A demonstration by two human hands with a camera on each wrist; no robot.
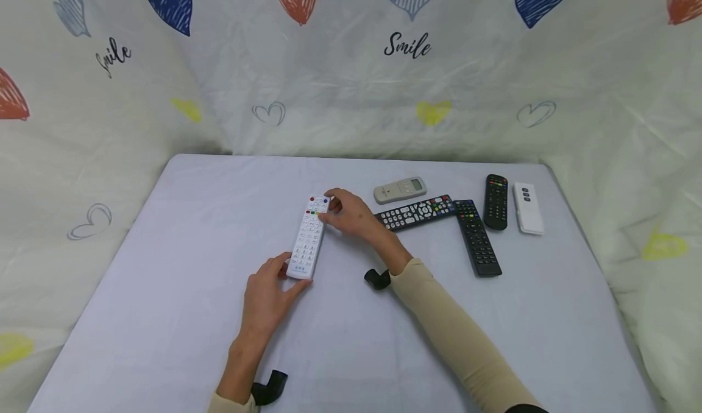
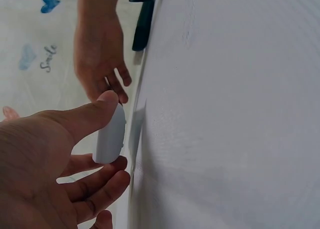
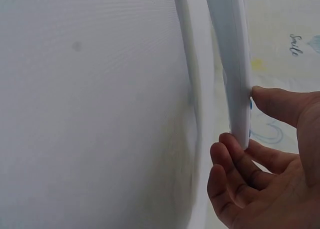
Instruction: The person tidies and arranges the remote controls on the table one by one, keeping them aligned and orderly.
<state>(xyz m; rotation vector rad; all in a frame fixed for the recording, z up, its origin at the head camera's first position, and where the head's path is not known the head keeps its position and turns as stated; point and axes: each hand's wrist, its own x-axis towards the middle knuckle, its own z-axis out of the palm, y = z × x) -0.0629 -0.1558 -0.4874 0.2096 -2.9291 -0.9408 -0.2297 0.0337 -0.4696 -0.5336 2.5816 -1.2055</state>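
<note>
In the head view, we cannot read the small print [image 1: 299, 269] on the lower end of the white remote [image 1: 308, 239], left of centre, or the screen [image 1: 417, 184] of the grey remote [image 1: 392, 192]. The right hand [image 1: 351, 215] hides some of the black remote [image 1: 419, 212] beside it. We lose the right sleeve [image 1: 460, 334] and left sleeve [image 1: 231, 404] at the bottom edge. In the right wrist view, the white remote runs off the top.

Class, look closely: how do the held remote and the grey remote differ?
The held remote is white and longer; the grey remote is shorter.
The left hand and right hand grip the held remote; the grey remote lies on the table.
The held remote has many keys, some coloured; the grey remote has a small display.
Both show their button side.
</note>
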